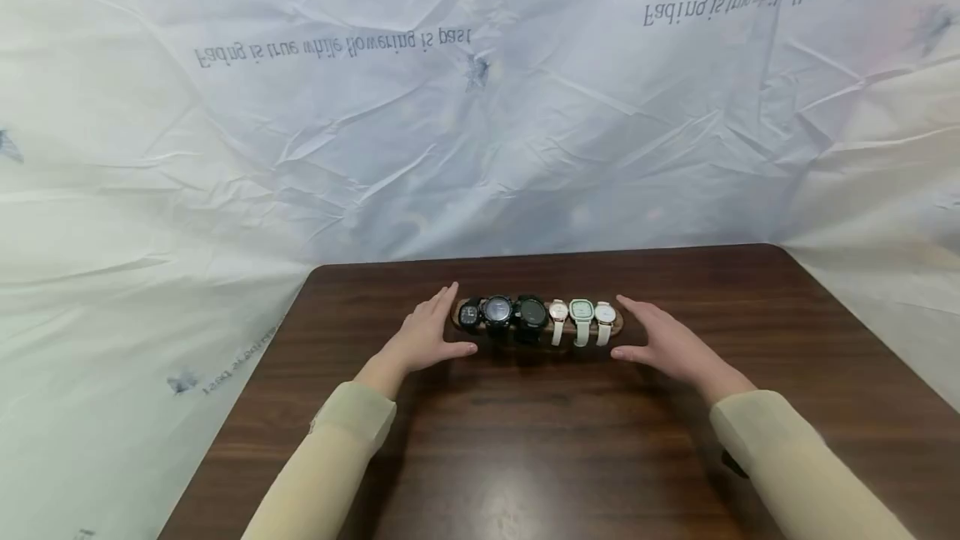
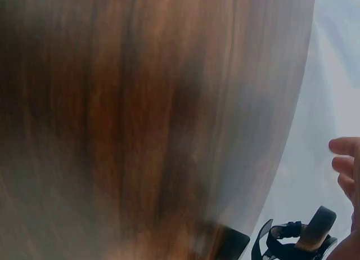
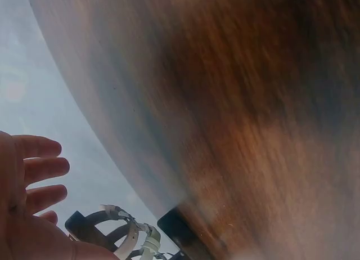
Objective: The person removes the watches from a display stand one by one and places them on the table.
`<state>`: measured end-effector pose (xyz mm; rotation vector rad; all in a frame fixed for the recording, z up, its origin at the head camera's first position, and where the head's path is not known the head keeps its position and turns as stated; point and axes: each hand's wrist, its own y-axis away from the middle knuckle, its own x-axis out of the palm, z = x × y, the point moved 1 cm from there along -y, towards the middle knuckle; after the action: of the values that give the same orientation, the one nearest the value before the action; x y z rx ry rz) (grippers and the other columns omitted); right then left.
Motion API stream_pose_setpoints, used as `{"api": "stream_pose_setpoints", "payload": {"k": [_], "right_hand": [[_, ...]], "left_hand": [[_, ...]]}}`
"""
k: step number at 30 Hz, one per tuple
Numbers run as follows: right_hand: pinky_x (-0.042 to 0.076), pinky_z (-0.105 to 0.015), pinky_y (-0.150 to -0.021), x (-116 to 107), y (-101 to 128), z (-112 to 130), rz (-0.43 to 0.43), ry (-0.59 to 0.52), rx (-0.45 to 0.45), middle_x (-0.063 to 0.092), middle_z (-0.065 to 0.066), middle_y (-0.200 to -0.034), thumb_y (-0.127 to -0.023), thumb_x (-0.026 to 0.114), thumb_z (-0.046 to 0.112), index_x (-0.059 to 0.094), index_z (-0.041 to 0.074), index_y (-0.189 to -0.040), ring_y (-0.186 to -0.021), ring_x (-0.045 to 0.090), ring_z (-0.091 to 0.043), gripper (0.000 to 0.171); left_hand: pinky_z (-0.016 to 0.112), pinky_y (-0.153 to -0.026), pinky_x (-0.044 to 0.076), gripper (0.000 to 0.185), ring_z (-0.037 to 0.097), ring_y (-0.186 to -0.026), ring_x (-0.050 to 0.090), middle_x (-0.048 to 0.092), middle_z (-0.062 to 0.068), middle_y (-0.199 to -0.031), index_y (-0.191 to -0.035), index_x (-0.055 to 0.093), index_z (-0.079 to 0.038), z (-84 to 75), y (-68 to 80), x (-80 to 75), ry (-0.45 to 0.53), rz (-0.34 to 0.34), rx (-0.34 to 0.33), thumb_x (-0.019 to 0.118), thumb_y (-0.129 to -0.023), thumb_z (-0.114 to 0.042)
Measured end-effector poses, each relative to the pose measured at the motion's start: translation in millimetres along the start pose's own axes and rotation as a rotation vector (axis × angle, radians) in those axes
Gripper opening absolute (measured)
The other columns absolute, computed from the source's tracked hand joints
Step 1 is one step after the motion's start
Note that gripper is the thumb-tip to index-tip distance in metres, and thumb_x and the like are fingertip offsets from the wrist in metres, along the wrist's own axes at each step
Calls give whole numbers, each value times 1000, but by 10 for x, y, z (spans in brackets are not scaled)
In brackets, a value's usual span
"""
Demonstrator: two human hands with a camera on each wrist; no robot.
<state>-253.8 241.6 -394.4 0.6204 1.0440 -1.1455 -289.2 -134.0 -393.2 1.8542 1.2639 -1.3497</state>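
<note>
I see two bare hands, the left hand (image 1: 423, 338) and the right hand (image 1: 666, 342), with no rings or gloves visible. Both forearms wear long, pale yellowish-beige sleeves (image 1: 341, 448) of soft fabric, ending in plain cuffs at the wrists. A small dark piece shows under the right sleeve.

You are seated at a makeshift recording set, not a lived-in room: a creased white sheet (image 1: 480, 148) printed with mirrored lettering and small butterflies hangs as a backdrop behind and to both sides of a dark wooden table (image 1: 555, 440). A wooden stand (image 1: 537, 325) lined with six watches gives the setup a product-display look.
</note>
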Motion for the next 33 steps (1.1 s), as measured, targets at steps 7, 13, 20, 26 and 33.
{"api": "stream_pose_setpoints", "payload": {"k": [7,13,20,26,33], "right_hand": [[33,-53,-85,-50,82,57,10,-49,16,27,-18,-135,-74,63,46,20,14,-139,-116,34,-36,84],[36,-51,-82,-107,171,45,23,-66,1,31,-17,-132,-74,63,45,21,15,-139,-112,39,-33,83],[38,-48,-80,-145,226,90,7,-78,-34,35,-13,-128,-73,64,45,28,15,-136,-109,42,-28,79],[40,-46,-76,-136,181,118,4,-59,-37,36,-12,-125,-72,63,49,31,15,-135,-102,47,-26,78],[41,-39,-70,-149,152,162,6,-57,-38,38,-9,-116,-73,63,47,34,17,-134,-89,48,-20,74]], "left_hand": [[47,-96,26,96,25,-127,18,18,1,-142,-139,5,-33,-148,46,22,107,44,-16,55,-65,-66],[46,-92,31,89,23,-126,21,19,3,-140,-139,12,-29,-326,156,46,152,62,-50,60,-70,-56],[41,-91,34,75,20,-121,32,26,3,-136,-138,23,-22,-414,217,67,151,32,-81,58,-77,-47],[40,-88,37,67,19,-116,38,31,2,-133,-135,30,-20,-390,197,76,144,-7,-72,59,-79,-41],[39,-88,38,67,18,-115,39,32,0,-132,-134,32,-23,-376,194,70,155,-11,-72,58,-77,-45]]}}
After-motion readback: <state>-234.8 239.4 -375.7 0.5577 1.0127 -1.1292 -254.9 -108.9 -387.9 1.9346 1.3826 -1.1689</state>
